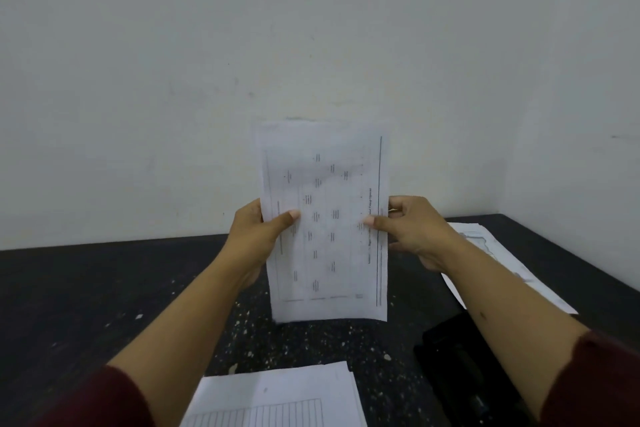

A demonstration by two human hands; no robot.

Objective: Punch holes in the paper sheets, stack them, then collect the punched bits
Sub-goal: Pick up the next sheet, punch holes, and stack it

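Head camera looks down along two forearms in dark red sleeves toward a printed white paper sheet (pixel 325 218) held upright above a black speckled tabletop (pixel 86 295), its lower edge hanging just above the surface. Left hand (pixel 258 236) pinches the sheet's left edge, thumb laid across the printed face and the fingers curled out of sight behind the paper. Right hand (pixel 412 232) grips the right edge the same way, thumb pressed on the front near a vertical ruled line, fingers folded behind. The print on the sheet is a faint table (too blurred to read). Small white punched paper bits (pixel 249 326) lie scattered over the tabletop below and around the sheet. A stack of white paper sheets with a ruled table printed on top (pixel 277 399) lies at the near edge, between the forearms. A black hole punch (pixel 460 367) sits on the table under the right forearm, partly hidden by it. Further right, another loose pile of printed white pages (pixel 491 246) lies flat near the pale wall (pixel 311 28).
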